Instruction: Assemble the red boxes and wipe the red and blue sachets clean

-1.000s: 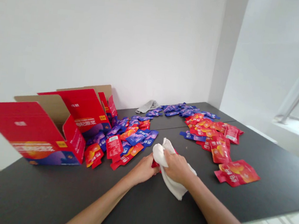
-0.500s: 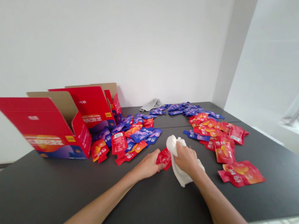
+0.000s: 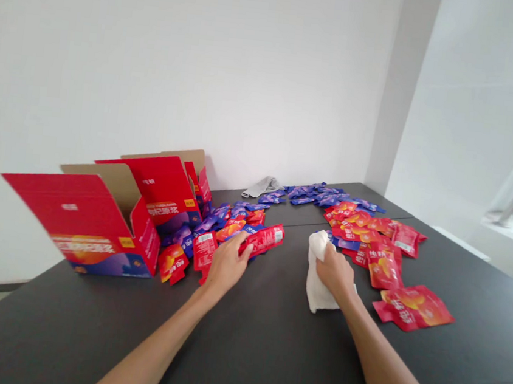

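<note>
My left hand point(image 3: 229, 262) is closed on one end of a red pouch point(image 3: 266, 240), whose other end points right, over the near part of a mixed pile of red and blue pouches point(image 3: 232, 229). A white cloth point(image 3: 319, 284) is bunched in the fist of my right hand point(image 3: 335, 270), its lower part hanging down to the black table point(image 3: 264, 333). Right of that hand lies a spread of red pouches point(image 3: 384, 263), with a single red pouch point(image 3: 418, 308) nearest the front. The fingertips of my right hand are partly hidden by the cloth.
Open red cartons point(image 3: 97, 224) with raised flaps stand at the left, a second carton point(image 3: 165, 191) behind the first. Blue pouches point(image 3: 315, 193) lie along the back beside a grey cloth point(image 3: 262, 186). A white wall point(image 3: 250, 81) rises behind the table.
My left hand has moved left and away from the cloth, carrying the red pouch up beside the mixed pile. My right hand has shifted slightly right, still gripping the white cloth.
</note>
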Demonstrator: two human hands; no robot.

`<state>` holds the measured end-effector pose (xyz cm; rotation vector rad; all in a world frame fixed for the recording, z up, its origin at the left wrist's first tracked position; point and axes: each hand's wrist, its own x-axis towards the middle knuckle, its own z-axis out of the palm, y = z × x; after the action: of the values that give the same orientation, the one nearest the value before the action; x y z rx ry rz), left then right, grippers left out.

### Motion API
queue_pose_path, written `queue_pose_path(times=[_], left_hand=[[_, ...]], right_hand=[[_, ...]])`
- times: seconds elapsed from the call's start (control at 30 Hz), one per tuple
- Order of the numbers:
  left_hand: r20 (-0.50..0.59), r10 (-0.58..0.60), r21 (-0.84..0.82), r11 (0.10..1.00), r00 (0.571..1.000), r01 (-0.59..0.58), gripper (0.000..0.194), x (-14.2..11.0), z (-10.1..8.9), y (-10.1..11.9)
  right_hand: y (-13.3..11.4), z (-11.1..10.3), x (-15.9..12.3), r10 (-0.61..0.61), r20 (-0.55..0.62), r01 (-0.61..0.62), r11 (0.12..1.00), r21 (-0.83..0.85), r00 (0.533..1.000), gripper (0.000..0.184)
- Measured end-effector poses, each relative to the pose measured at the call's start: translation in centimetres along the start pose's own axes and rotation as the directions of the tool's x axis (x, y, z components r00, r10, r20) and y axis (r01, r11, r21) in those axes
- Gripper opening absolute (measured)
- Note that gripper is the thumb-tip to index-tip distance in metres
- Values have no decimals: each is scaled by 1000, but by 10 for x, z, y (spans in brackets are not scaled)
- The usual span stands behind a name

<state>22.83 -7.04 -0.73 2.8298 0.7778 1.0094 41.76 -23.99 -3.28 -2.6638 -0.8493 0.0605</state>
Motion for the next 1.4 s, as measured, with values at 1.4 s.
queue_pose_path(times=[1.4], left_hand=[[410, 415, -138, 909, 812, -394, 31, 102, 126, 120]], right_hand=[[33, -26, 16, 497, -573, 197, 618, 761, 652, 49]])
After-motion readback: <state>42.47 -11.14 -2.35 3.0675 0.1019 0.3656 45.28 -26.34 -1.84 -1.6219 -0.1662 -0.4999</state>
